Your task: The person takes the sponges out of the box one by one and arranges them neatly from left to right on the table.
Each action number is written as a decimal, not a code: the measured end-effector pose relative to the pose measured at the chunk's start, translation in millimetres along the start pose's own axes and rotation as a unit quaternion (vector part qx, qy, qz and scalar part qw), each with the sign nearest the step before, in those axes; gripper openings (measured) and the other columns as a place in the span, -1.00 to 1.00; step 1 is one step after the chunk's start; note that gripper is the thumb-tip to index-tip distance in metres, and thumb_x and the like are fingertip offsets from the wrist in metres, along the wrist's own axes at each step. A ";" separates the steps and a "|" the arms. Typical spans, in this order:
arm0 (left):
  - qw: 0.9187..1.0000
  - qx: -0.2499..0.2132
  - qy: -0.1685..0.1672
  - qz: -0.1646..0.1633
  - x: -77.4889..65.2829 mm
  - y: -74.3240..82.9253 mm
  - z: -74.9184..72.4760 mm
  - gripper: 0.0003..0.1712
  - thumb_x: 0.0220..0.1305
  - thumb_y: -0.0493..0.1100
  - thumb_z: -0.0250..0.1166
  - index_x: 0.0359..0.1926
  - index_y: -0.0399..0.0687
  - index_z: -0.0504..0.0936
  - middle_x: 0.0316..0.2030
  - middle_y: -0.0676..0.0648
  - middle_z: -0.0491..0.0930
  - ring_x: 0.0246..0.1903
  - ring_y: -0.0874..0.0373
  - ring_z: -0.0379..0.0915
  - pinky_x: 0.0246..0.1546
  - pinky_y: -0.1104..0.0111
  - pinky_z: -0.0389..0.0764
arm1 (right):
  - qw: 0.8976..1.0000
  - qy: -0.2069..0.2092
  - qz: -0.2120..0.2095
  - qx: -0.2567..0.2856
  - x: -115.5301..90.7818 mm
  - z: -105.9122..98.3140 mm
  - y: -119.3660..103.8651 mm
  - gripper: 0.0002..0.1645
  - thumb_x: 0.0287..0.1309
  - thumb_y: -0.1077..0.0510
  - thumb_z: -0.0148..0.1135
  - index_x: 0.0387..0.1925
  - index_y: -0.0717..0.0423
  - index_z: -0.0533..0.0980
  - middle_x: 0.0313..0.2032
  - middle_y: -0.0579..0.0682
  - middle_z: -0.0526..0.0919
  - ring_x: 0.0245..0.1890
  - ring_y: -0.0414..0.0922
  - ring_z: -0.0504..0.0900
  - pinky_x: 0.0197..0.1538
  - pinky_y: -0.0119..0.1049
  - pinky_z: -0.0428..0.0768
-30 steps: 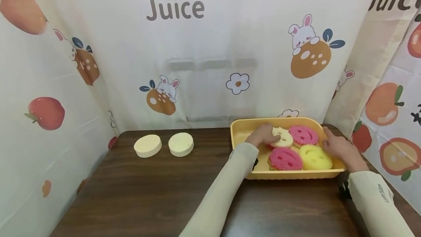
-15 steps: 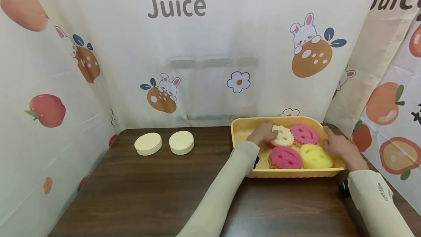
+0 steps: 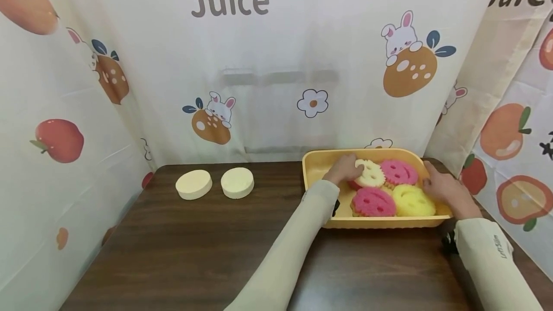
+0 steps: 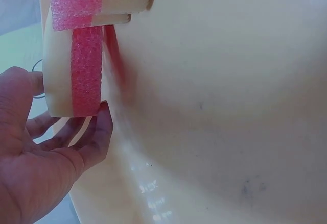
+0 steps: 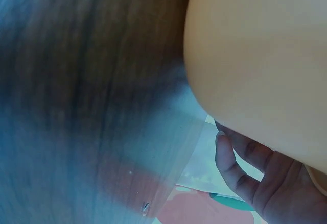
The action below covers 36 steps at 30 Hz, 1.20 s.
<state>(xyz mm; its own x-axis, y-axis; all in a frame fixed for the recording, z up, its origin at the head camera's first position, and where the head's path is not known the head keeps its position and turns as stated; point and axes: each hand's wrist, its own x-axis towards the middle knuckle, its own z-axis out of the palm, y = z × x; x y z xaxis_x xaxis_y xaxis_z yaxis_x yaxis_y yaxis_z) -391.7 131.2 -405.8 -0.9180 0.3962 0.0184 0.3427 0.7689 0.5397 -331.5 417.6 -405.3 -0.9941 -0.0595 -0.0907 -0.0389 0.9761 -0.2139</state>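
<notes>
A yellow tray (image 3: 384, 223) stands at the table's back right, holding several smiley-face scrub sponges. My left hand (image 3: 345, 168) is inside it at the back left and grips the edge of a cream-topped sponge (image 3: 372, 174) with a pink layer below. From the left wrist view, the thumb lies by the cream side of that sponge (image 4: 86, 73) and the fingers bend round its edge. Beside it are a pink sponge (image 3: 399, 172), a second pink one (image 3: 373, 202) in front and a yellow one (image 3: 413, 201). My right hand (image 3: 447, 188) holds the tray's right wall (image 5: 255, 66), fingers partly hidden.
Two round cream discs (image 3: 194, 185) lie apart on the dark wooden table (image 3: 194, 253) at the back left. Printed cloth curtains (image 3: 276, 61) enclose the table at the back and on both sides.
The view has tipped down slightly, so everything sits a little higher or lower in frame. Both hands keep nearly the same places at the cream sponge and the tray.
</notes>
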 end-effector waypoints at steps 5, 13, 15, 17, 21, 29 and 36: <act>1.000 0.010 0.011 0.009 -0.3 1.2 -2.4 -0.65 0.49 0.00 0.04 0.05 -0.14 0.53 -0.19 -0.02 0.56 -0.26 0.19 0.40 -0.23 0.50 0.40 | 1.000 -0.002 0.003 -0.002 0.0 -0.6 -0.4 -0.18 0.42 -0.01 -0.20 0.50 0.32 -0.19 0.13 0.68 0.36 -0.06 0.49 0.55 -0.11 0.35 0.44; 1.000 -0.024 0.020 0.000 -1.5 5.3 -3.3 -0.62 0.51 -0.03 0.03 0.18 -0.13 0.48 -0.07 -0.03 0.59 -0.21 0.21 0.43 -0.08 0.50 0.51 | 1.000 -0.016 0.013 0.011 -4.7 -0.5 0.2 -0.14 0.43 -0.02 -0.16 0.50 0.33 -0.22 0.15 0.71 0.29 0.05 0.56 0.45 -0.04 0.41 0.44; 0.999 -0.038 0.022 -0.004 -2.9 4.8 -4.6 -0.59 0.52 -0.04 0.01 0.23 -0.14 0.45 0.00 -0.05 0.58 -0.16 0.21 0.44 0.01 0.48 0.53 | 1.000 -0.014 0.012 0.010 -5.1 -0.7 0.5 -0.15 0.43 -0.02 -0.16 0.50 0.32 -0.21 0.15 0.71 0.30 0.06 0.55 0.46 -0.05 0.41 0.45; 0.998 -0.050 0.028 -0.007 -4.5 3.4 -7.2 -0.57 0.53 -0.04 -0.01 0.26 -0.15 0.43 0.08 -0.08 0.56 -0.09 0.19 0.45 0.09 0.44 0.53 | 1.000 -0.009 0.008 0.010 -4.6 -0.9 0.3 -0.15 0.43 -0.02 -0.16 0.50 0.32 -0.20 0.15 0.70 0.31 0.04 0.54 0.47 -0.06 0.40 0.45; 0.997 -0.063 0.040 -0.010 -7.9 -0.5 -15.3 -0.57 0.54 -0.05 -0.05 0.27 -0.16 0.41 0.15 -0.13 0.52 0.01 0.14 0.46 0.13 0.39 0.51 | 1.000 0.000 -0.002 0.011 -2.2 -0.1 0.7 -0.17 0.43 -0.02 -0.17 0.50 0.32 -0.18 0.14 0.69 0.33 0.04 0.53 0.48 -0.06 0.37 0.45; 0.997 -0.048 0.068 -0.002 -10.5 -1.9 -28.5 -0.60 0.52 -0.07 -0.04 0.21 -0.17 0.46 0.08 -0.15 0.56 -0.03 0.13 0.49 0.06 0.40 0.53 | 1.000 0.000 -0.010 0.023 -0.6 0.3 0.8 -0.17 0.46 -0.01 -0.18 0.49 0.36 -0.19 0.16 0.72 0.29 0.05 0.55 0.46 -0.08 0.32 0.49; 0.996 -0.044 0.071 0.010 -10.6 0.6 -29.0 -0.60 0.52 -0.05 -0.03 0.19 -0.18 0.48 0.06 -0.16 0.56 -0.06 0.13 0.49 0.02 0.40 0.54 | 0.999 0.000 -0.007 0.041 -1.4 1.0 0.8 -0.19 0.46 0.02 -0.17 0.48 0.40 -0.17 0.22 0.71 0.22 0.12 0.59 0.38 0.07 0.42 0.42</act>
<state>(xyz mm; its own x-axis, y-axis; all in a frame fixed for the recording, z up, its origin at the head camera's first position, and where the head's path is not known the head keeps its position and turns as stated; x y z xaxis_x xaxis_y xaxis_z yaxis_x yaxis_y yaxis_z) -387.6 112.9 -381.3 -0.9322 0.3312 0.1456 0.3483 0.7125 0.6091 -330.0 418.3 -406.3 -0.9935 -0.0725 -0.0880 -0.0436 0.9549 -0.2936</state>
